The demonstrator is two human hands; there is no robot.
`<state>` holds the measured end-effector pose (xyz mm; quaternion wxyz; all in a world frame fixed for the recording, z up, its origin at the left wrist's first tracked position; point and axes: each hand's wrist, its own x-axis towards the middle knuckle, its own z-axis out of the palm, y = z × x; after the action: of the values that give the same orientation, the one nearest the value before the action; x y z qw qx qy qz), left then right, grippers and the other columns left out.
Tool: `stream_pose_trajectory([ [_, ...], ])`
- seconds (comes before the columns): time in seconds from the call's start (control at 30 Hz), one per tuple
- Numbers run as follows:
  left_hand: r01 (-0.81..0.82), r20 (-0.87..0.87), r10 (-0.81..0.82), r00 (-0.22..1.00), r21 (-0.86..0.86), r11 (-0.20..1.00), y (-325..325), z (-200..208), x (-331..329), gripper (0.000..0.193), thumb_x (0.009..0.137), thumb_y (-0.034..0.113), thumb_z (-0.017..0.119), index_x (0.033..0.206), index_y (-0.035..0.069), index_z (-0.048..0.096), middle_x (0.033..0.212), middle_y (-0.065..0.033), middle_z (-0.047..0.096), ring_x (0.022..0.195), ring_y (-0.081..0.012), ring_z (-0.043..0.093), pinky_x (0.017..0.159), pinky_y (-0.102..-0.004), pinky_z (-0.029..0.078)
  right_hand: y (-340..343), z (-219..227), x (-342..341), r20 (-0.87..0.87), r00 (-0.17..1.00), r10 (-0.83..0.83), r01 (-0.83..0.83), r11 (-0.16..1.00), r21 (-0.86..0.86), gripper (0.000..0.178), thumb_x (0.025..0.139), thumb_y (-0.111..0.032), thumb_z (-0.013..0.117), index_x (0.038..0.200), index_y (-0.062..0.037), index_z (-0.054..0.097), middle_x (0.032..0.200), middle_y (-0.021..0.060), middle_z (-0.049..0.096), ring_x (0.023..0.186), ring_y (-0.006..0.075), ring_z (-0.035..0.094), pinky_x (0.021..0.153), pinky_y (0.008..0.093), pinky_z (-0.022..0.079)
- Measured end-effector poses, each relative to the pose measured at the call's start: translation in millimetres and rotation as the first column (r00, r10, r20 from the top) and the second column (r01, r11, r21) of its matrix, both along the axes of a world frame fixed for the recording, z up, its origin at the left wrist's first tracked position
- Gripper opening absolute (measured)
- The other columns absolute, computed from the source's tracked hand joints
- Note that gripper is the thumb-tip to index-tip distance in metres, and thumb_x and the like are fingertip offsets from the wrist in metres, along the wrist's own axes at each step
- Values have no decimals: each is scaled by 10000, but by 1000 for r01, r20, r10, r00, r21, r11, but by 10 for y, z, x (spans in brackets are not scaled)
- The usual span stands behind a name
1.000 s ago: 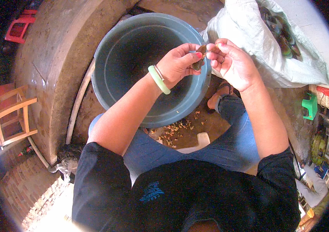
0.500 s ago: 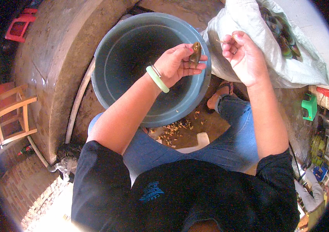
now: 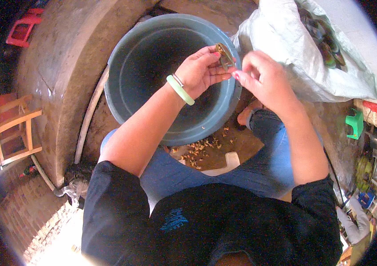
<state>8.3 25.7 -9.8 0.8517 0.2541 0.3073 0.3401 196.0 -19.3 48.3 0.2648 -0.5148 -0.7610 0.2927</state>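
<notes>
My left hand (image 3: 199, 73) pinches a brownish-green mussel (image 3: 226, 55) by its shell, thumb on top and fingers beneath, above the right side of a large blue-grey tub (image 3: 188, 134). My right hand (image 3: 266, 82) has thumb and forefinger closed at the mussel's lower end; whatever lies between those fingertips is too small to make out. To the right of that hand leans a white woven sack (image 3: 266, 29). Several green-edged mussels (image 3: 323, 42) show in its opening.
Small yellowish scraps (image 3: 202, 148) litter the wet floor between my knees and the tub. A concrete ledge (image 3: 71, 71) with a pale pipe (image 3: 91, 115) runs along the left. A green stool (image 3: 355, 123) stands at right, a wooden frame (image 3: 17, 133) at far left.
My right hand has come left and down from beside the sack to the mussel. The mussel in my left hand has tilted slightly; that arm has hardly moved.
</notes>
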Motion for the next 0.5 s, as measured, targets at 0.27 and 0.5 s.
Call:
stream_pose_trajectory([
  [0.27, 102, -157, -80, 984, 141, 985, -17, 61, -19, 315, 918, 192, 441, 1184, 41, 517, 1041, -83, 635, 838, -186, 636, 679, -280, 514, 129, -155, -59, -163, 969, -188, 204, 974, 94, 191, 770, -52, 619, 927, -55, 509, 757, 130, 615, 727, 306, 644, 641, 388, 514],
  [0.5, 128, -93, -123, 988, 49, 991, -39, 203, -26, 340, 940, 263, 444, 1198, 54, 516, 1097, -99, 633, 874, -204, 641, 723, -303, 506, 114, -124, -1, -115, 976, -186, 211, 939, 273, 230, 742, -2, 601, 961, -60, 560, 784, 125, 630, 750, 299, 651, 663, 373, 523],
])
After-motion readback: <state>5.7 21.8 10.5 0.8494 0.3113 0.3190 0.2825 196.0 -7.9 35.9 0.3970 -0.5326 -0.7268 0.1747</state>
